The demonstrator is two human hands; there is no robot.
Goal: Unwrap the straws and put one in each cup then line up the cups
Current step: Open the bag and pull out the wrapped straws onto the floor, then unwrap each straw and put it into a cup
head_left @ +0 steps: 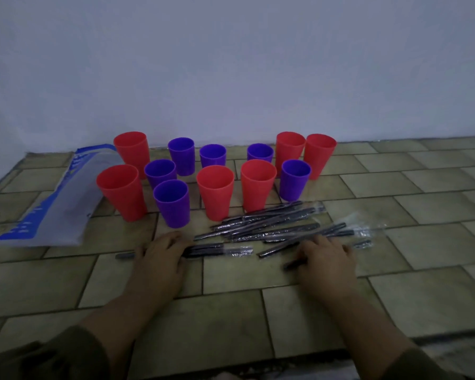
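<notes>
the left hand (159, 256) lies palm down on the near end of the straw pile, over a pair of wrapped straws (220, 249) that run out from under it to both sides. its knuckles hide the fingertips, so it cannot be told whether it grips them or only rests on them. the right hand (327, 256) sits the same way a little further right. a dark straw end (294, 264) pokes out beneath it near the thumb, which suggests a pinch, but the hold itself is hidden. both seem placed to sort or pick from the heap, one hand likely to steady and the other to pull.

just beyond the hands the rest of the straws (272, 224) lie loosely crossed on the tiled counter (436, 201), all seemingly in clear wrappers, within easy reach and between the hands and the cups.

farther off, six red cups (215, 193) and six purple cups (172, 204) stand upright with mouths open, bunched in ragged rows near the wall (231, 64). none holds a straw, and they are not in a line, so the task looks barely begun. standing them upright and close behind the pile probably keeps each drop short.

to the far left a blue and grey plastic bag (47, 204) lies flat, one edge tucked behind the leftmost red cups.
</notes>
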